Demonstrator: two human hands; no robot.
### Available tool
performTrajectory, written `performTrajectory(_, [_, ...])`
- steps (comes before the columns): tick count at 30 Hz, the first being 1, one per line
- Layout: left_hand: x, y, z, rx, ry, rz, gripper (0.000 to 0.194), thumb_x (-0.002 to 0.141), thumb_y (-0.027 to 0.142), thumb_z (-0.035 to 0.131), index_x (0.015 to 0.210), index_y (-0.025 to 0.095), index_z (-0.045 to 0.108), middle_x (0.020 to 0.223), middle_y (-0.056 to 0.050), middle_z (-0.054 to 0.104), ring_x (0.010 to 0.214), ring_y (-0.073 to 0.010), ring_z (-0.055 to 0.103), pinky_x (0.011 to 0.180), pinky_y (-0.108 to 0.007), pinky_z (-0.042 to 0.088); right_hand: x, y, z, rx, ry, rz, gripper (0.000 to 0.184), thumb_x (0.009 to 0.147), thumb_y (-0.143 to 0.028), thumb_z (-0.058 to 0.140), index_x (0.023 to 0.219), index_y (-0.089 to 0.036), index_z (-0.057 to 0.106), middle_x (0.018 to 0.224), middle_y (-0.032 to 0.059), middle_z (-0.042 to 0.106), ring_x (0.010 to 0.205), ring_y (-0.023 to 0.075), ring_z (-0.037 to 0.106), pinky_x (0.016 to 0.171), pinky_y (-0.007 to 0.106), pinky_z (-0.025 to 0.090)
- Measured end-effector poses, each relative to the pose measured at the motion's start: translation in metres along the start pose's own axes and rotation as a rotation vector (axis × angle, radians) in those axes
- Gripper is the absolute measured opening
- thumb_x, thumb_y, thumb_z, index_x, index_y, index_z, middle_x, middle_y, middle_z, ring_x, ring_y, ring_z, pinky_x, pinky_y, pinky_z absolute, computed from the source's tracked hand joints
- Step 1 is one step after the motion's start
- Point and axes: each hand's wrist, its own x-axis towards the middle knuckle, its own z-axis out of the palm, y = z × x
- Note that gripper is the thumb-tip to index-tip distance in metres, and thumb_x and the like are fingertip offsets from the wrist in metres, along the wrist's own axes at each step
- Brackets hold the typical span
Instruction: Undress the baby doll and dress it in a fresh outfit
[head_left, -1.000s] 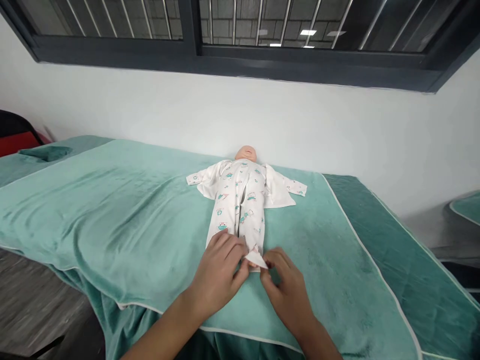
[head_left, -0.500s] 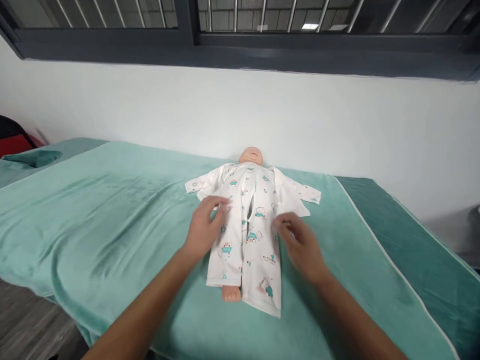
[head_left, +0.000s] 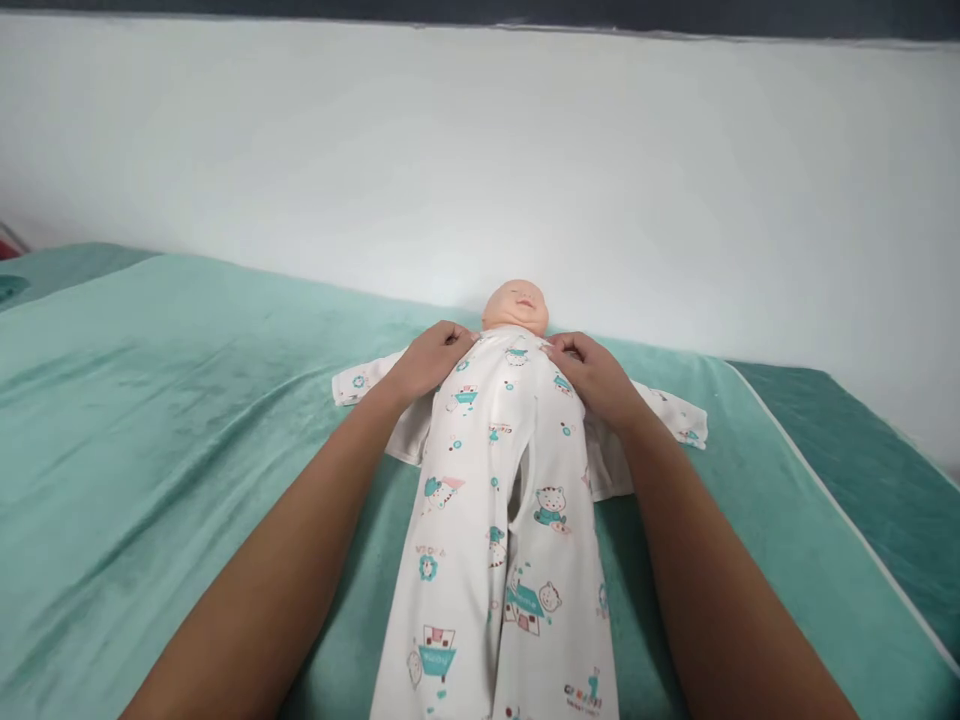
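A baby doll (head_left: 517, 305) lies on its back, head toward the wall. White printed baby trousers (head_left: 480, 430) lie over its front, their top edge up by the neck and a split between the legs. Under them spreads a white baby shirt (head_left: 679, 415), sleeves out to both sides. My left hand (head_left: 435, 355) is closed on the trousers' upper left corner, beside the doll's shoulder. At the upper right corner, my right hand (head_left: 589, 375) pinches the same edge. The fingertips are partly hidden in the cloth. The doll's feet are out of view.
A light teal blanket (head_left: 225, 400) with wrinkles covers the bed, and a darker green cover (head_left: 840, 430) shows at the right. Behind the doll's head rises a white wall (head_left: 480, 160). A red object (head_left: 9, 245) is partly visible at the far left.
Both hands have moved up from beside the trouser legs to the top corners near the doll's neck and closed on the cloth. The view has come closer, and the trousers reach higher.
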Motion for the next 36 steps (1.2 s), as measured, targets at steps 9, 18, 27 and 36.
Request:
performTrajectory(9, [-0.004, 0.005, 0.001, -0.045, -0.102, 0.196, 0.028, 0.091, 0.045, 0.054, 0.080, 0.020, 0.052, 0.120, -0.005, 0.066, 0.105, -0.0184, 0.058, 0.093, -0.032, 0.043, 0.009, -0.007, -0.001, 0.109, -0.158, -0.172, 0.020, 0.087, -0.040, 0.062, 0.081, -0.023, 0.056, 0.120, 0.0039, 0.066, 0.112, 0.0215, 0.058, 0.097, 0.038, 0.041])
performTrajectory(18, [0.004, -0.008, 0.013, 0.165, 0.316, 0.153, 0.028, 0.093, 0.026, 0.049, 0.070, 0.022, 0.034, 0.063, 0.004, 0.040, 0.065, -0.0139, 0.037, 0.064, -0.029, 0.030, 0.018, -0.036, 0.018, -0.303, 0.047, -0.188, 0.019, 0.090, -0.029, 0.055, 0.072, -0.023, 0.049, 0.074, -0.0022, 0.054, 0.073, 0.0164, 0.048, 0.075, 0.034, 0.035])
performTrajectory(27, [0.002, -0.015, 0.013, 0.410, 0.312, 0.039, 0.018, 0.097, 0.032, 0.044, 0.082, 0.022, 0.047, 0.080, -0.004, 0.061, 0.076, -0.0208, 0.053, 0.070, -0.033, 0.037, 0.023, -0.021, 0.020, -0.234, 0.017, -0.134, 0.023, 0.093, -0.037, 0.052, 0.076, -0.022, 0.050, 0.082, 0.0011, 0.058, 0.077, 0.0180, 0.050, 0.075, 0.034, 0.037])
performTrajectory(36, [-0.003, -0.017, 0.010, 0.529, 0.133, 0.178, 0.048, 0.105, 0.037, 0.028, 0.145, 0.027, 0.052, 0.135, -0.006, 0.068, 0.122, -0.0265, 0.061, 0.105, -0.041, 0.041, 0.011, -0.013, 0.020, -0.051, 0.057, -0.179, 0.016, 0.091, -0.035, 0.055, 0.089, -0.023, 0.064, 0.101, 0.0034, 0.070, 0.095, 0.0213, 0.061, 0.091, 0.039, 0.044])
